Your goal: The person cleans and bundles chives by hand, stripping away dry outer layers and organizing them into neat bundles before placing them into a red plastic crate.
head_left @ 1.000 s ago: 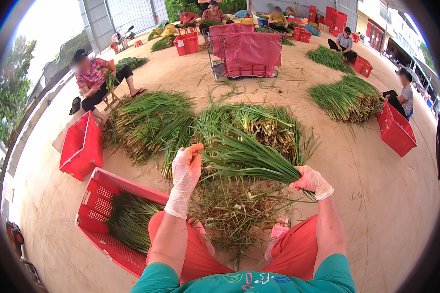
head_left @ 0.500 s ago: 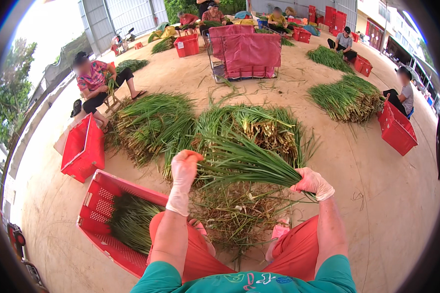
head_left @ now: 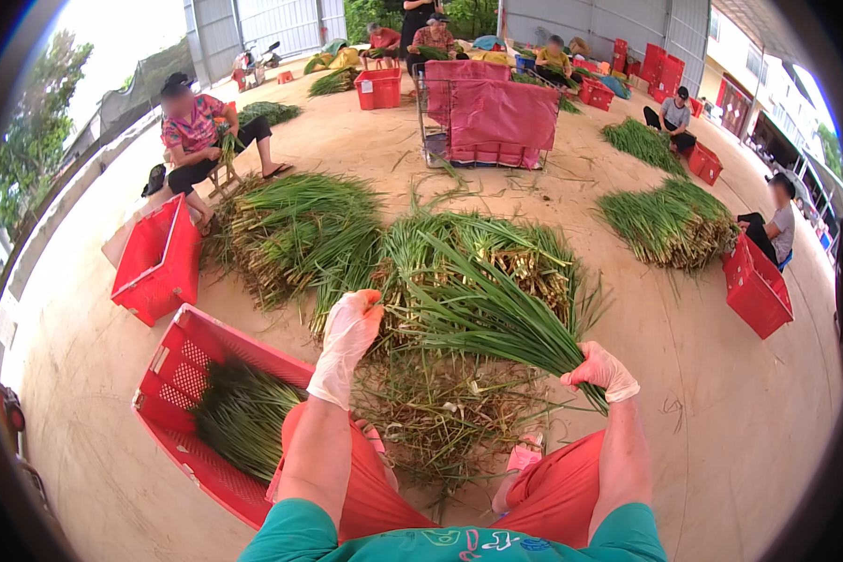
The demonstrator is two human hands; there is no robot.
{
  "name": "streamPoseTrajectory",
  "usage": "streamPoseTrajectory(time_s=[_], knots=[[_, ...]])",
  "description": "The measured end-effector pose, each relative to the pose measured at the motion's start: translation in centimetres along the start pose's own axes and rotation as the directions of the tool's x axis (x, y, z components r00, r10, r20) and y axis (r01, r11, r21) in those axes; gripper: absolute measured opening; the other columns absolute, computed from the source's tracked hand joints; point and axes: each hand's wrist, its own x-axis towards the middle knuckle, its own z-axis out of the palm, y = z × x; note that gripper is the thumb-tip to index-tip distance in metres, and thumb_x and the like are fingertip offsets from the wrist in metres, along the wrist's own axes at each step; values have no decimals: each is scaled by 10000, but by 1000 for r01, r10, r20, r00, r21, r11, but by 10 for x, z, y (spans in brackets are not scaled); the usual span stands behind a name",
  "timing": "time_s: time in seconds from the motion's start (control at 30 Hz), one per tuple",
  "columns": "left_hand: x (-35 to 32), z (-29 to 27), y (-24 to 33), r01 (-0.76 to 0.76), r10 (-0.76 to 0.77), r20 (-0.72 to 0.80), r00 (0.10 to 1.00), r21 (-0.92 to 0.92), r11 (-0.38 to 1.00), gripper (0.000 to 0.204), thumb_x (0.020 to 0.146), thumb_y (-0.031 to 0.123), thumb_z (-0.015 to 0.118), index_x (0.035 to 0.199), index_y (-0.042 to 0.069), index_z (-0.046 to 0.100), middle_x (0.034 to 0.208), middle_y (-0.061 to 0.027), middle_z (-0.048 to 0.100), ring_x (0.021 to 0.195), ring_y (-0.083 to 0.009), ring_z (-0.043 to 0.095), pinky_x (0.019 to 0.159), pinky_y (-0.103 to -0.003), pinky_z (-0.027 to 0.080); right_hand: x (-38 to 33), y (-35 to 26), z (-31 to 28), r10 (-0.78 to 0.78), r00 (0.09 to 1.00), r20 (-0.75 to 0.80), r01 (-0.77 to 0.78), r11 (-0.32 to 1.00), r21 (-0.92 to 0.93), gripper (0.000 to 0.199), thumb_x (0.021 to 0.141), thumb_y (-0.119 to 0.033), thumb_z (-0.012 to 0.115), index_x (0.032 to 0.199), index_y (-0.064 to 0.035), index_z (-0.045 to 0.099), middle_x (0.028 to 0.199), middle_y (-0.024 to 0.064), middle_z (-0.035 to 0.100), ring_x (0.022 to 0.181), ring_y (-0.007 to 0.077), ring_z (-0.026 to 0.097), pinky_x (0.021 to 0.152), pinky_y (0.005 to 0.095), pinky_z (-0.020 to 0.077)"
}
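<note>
At 4 o'clock from mid-view, your right hand, in a thin translucent glove, has its fingers closed round the base of a fanned bundle of long green leaves, which points toward 10 o'clock. Your left hand, likewise gloved, is at 8 o'clock, fingers curled in; whether they pinch a strand, I cannot tell. A firm but uncrushing base grip should suit, with the left fingers working lightly, strand by strand.
</note>
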Motion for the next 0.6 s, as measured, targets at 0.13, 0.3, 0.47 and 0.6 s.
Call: streamPoseTrajectory(time_s=[0.13, 0.3, 0.47, 0.6], knots=[[2, 18, 13, -105, 104, -38, 994, -24, 994, 265, 909, 159, 665, 1117, 3, 719, 975, -207, 695, 883, -363, 670, 788, -422, 524, 0, -3, 3, 5, 1000, -3, -5, 999, -34, 173, 758, 23, 784, 892, 42, 675, 704, 71, 678, 612, 118, 632, 602, 286, 498], [5, 33, 20, 102, -82, 172, 982, -113, 988, 215, 952, 170, 637, 1067, 21, 741, 764, -176, 688, 697, -269, 642, 670, -374, 485, 1, -2, 7, 27, 999, 43, -27, 1000, -7, 211, 762, 37, 791, 942, 47, 683, 730, 53, 681, 622, 110, 642, 597, 284, 517], [10, 50, 4, 168, -123, 147, 981, -345, 924, 202, 923, 119, 602, 918, -6, 760, 723, -111, 705, 650, -224, 638, 634, -362, 498, 2, -2, 7, 18, 997, 72, -21, 999, 42, 231, 758, 46, 787, 959, 52, 675, 728, 57, 678, 626, 111, 643, 596, 280, 519], [19, 21, 17, 376, -334, 222, 916, -767, 520, 218, 908, 107, 586, 816, -18, 738, 623, -33, 609, 550, -120, 560, 541, -258, 481, -6, -8, 3, 38, 999, 18, -38, 999, 12, 242, 738, 39, 797, 933, 68, 657, 715, 70, 676, 627, 126, 642, 599, 289, 521]])
